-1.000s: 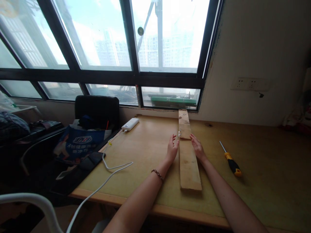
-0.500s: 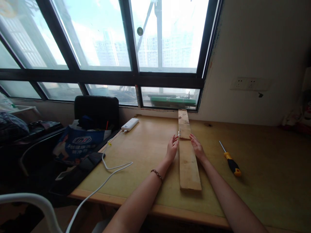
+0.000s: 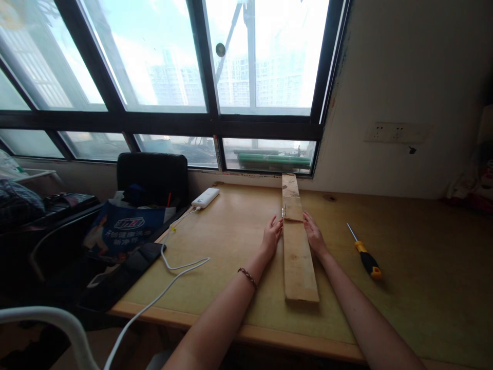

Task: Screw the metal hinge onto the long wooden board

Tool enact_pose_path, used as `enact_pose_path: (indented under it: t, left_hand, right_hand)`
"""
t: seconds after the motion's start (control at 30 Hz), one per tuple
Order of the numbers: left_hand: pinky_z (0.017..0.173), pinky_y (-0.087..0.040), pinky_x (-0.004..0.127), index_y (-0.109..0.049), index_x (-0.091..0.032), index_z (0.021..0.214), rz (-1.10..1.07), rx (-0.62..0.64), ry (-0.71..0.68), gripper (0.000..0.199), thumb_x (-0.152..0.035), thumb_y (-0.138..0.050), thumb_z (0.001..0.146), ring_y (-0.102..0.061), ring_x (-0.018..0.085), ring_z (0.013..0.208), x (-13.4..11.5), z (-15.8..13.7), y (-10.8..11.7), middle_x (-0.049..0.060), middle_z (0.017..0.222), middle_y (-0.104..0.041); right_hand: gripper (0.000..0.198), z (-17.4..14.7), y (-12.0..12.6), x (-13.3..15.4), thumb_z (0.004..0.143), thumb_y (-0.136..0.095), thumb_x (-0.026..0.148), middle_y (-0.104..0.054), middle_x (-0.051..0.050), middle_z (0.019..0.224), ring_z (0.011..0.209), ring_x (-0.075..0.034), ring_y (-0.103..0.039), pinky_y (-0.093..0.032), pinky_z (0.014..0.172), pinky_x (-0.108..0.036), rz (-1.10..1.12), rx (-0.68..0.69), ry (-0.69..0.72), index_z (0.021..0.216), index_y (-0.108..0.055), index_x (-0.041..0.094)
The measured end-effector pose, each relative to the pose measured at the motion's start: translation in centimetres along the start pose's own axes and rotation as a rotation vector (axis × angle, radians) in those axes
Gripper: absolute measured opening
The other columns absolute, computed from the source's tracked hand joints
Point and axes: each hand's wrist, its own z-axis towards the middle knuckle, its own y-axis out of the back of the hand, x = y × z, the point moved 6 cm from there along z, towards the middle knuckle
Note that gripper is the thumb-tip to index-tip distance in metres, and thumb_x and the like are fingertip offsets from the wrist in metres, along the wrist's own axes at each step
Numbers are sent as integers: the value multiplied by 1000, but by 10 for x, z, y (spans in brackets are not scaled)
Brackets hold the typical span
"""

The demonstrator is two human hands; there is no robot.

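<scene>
Two wooden boards lie end to end on the table: a near plank (image 3: 298, 262) and a far plank (image 3: 291, 192) with dark marks, their ends meeting in a visible seam. At the left edge close to that seam is a small metal piece (image 3: 284, 211), possibly a hinge; it is too small to be sure. My left hand (image 3: 272, 235) rests beside the left edge by the seam, fingers stretched forward and loosely apart. Along the right edge, my right hand (image 3: 314, 234) has its fingers extended near the seam. Neither hand is wrapped around a board.
A yellow and black screwdriver (image 3: 367, 259) lies to the right on the table (image 3: 239, 246). At the left edge sits a white power bank (image 3: 206, 198) with a white cable (image 3: 185, 264) trailing off the front. A black chair (image 3: 152, 177) holding bags stands left; the window (image 3: 265, 126) is behind.
My right hand has shifted slightly right, and its fingertips no longer overlap the seam end. My left hand has barely moved. Both boards look unmoved.
</scene>
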Motion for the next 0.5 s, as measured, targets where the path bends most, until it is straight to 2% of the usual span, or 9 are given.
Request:
enact_pose_path:
  t: [0.1,0.23,0.5]
  left_hand:
    - [82,-49,30,-41,-16,113,-178,6,96,40,-11,-52,75,-63,16,87,1,0,0,14,106,-60]
    - [78,-52,30,-42,-16,103,-324,24,173,27,-13,-48,77,-63,17,86,-2,-3,-1,16,106,-58]
    - [75,-53,30,-44,-14,101,-373,37,225,22,-15,-47,79,-62,19,90,-1,-4,-2,17,110,-55]
  right_hand:
    - [50,0,0,1,83,-41,51,-42,-9,136,127,-22,-36,-25,108,-43,4,-1,-3,121,-53,21]
    - [49,-1,0,2,84,-41,50,-44,-9,134,126,-21,-38,-25,108,-42,-1,3,2,120,-53,20]
    - [51,0,-1,0,83,-41,51,-45,-11,133,125,-22,-39,-26,107,-42,-2,0,-10,119,-54,18]
